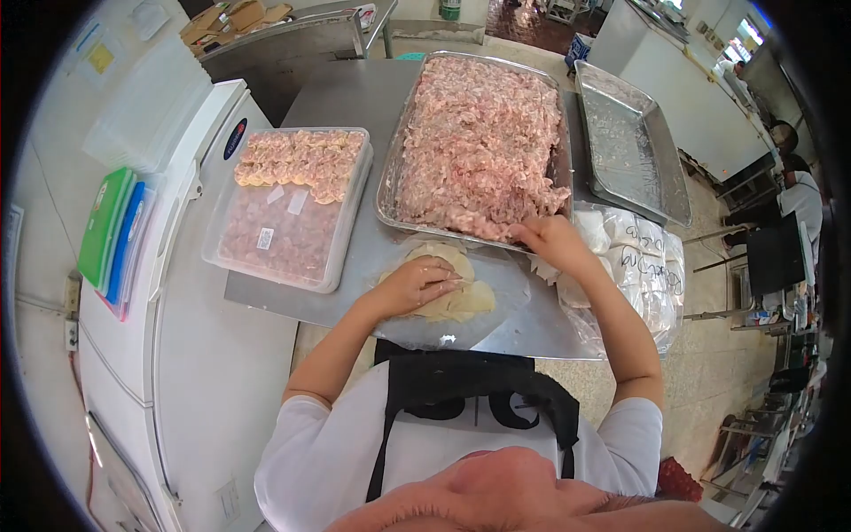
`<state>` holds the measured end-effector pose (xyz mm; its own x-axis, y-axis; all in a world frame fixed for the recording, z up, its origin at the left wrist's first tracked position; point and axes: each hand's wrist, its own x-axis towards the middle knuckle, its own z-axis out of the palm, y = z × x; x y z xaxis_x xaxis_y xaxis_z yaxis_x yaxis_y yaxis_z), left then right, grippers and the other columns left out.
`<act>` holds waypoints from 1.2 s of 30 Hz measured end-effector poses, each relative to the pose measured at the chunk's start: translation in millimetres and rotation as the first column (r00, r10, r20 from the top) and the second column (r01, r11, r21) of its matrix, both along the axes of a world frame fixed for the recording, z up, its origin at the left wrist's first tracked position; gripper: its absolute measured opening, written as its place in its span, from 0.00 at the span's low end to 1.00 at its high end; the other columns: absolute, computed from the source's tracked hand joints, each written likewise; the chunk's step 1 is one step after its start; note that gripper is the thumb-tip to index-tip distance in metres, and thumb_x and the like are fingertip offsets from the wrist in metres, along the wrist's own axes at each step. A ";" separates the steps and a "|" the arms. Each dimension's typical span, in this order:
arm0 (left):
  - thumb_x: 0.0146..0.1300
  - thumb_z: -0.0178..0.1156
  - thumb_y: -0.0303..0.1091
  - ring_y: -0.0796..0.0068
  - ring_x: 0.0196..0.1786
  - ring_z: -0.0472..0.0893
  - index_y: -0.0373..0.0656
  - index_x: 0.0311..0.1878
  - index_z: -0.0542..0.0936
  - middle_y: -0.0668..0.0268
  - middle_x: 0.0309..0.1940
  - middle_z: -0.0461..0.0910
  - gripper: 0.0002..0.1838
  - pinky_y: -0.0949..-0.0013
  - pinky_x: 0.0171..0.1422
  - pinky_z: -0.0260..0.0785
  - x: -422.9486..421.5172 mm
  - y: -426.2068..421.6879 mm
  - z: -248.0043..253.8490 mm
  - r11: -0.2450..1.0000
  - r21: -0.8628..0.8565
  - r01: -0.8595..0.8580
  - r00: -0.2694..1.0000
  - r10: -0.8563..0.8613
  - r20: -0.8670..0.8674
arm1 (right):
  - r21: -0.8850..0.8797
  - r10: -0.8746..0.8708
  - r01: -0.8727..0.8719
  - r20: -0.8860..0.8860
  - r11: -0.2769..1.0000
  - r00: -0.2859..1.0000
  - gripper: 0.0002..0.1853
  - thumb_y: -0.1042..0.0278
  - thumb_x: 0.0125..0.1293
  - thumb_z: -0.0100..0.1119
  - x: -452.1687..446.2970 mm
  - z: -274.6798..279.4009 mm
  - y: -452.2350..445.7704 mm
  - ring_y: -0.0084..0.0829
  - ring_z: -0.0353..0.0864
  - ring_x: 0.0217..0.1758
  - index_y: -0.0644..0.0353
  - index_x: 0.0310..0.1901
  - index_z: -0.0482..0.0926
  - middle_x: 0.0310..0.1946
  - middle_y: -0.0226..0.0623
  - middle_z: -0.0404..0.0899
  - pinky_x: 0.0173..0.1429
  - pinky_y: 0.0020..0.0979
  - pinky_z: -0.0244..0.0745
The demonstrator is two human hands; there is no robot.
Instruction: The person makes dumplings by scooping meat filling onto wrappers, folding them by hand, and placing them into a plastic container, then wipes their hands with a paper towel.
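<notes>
Round, pale dough wrappers [470, 300] lie in a loose pile on a clear plastic sheet at the table's near edge. My left hand [420, 285] rests over them, fingers curled together on a wrapper. A large metal tray [387, 199] is heaped with pink minced meat [479, 133]. At its near right corner my right hand [557, 241] has its fingers closed against the meat; the fingertips are partly hidden. To the left stands a clear plastic container [332, 266] with rows of filled dumplings [297, 160] on top and a labelled layer below.
An empty metal tray [634, 142] sits at the right, tilted over the table edge. Below it are plastic-wrapped white packs [629, 266] with handwriting. A white freezer [191, 355] borders the left side, with coloured folders [111, 230] against it. A person [800, 199] is at far right.
</notes>
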<state>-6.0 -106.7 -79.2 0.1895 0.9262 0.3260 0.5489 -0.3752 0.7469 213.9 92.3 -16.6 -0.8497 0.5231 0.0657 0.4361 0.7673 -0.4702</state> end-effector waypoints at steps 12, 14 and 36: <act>0.61 0.65 0.37 0.68 0.40 0.78 0.39 0.37 0.83 0.63 0.34 0.79 0.10 0.66 0.46 0.70 19.9 -0.1 8.7 0.998 -0.045 -0.053 0.995 0.049 -0.084 | 0.190 -0.047 0.006 0.212 0.982 0.976 0.19 0.52 0.70 0.52 33.5 26.1 -11.2 0.45 0.81 0.31 0.59 0.34 0.84 0.26 0.45 0.81 0.36 0.42 0.73; 0.62 0.63 0.36 0.68 0.40 0.78 0.39 0.38 0.83 0.63 0.34 0.79 0.10 0.66 0.47 0.71 14.2 7.0 15.4 0.986 -0.169 0.005 0.983 0.026 0.181 | 0.044 -0.045 0.041 0.093 0.998 0.995 0.19 0.53 0.71 0.52 36.6 13.2 -3.8 0.41 0.82 0.28 0.59 0.35 0.84 0.24 0.44 0.81 0.35 0.40 0.73; 0.61 0.62 0.33 0.60 0.40 0.78 0.41 0.40 0.82 0.60 0.33 0.79 0.08 0.62 0.48 0.72 35.3 6.4 10.4 0.998 0.007 -0.070 0.989 0.070 -0.131 | -0.607 -0.399 0.151 -0.296 0.780 0.868 0.21 0.52 0.73 0.53 13.4 -9.9 0.3 0.14 0.57 0.18 0.63 0.38 0.85 0.13 0.19 0.62 0.23 0.23 0.52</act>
